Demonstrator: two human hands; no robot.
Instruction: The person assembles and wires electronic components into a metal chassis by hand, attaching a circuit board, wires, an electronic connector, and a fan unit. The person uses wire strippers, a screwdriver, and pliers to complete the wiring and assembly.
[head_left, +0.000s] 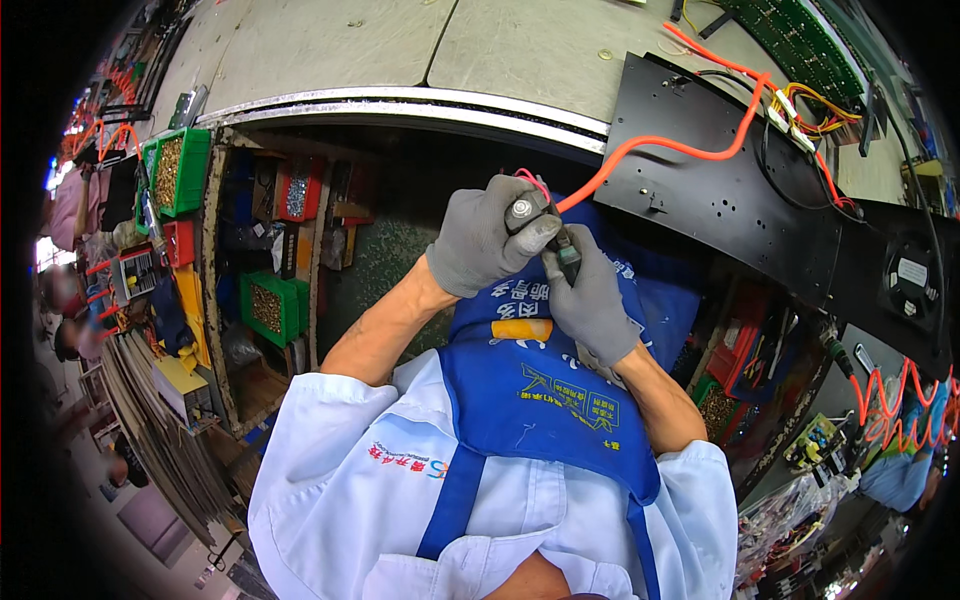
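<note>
Both my hands wear grey gloves and meet in front of my blue apron. My left hand (485,238) is closed round a small part with a round silver end (521,208); its kind is not clear. A thin pink wire (530,180) loops up beside that part. In my right hand (597,305) is a tool with a dark green and black handle (568,262), its working end hidden by the fingers. A thick orange cable (640,148) runs from between my hands, up to the right, over a black metal panel (690,180).
The panel overhangs the edge of the grey bench (545,50). A black fan (910,275), a green circuit board (800,45) and bundled wires (815,115) are at the right. Green bins of fasteners (180,170) stand left, with shelves (300,200) below the bench. A coiled orange hose (890,400) hangs right.
</note>
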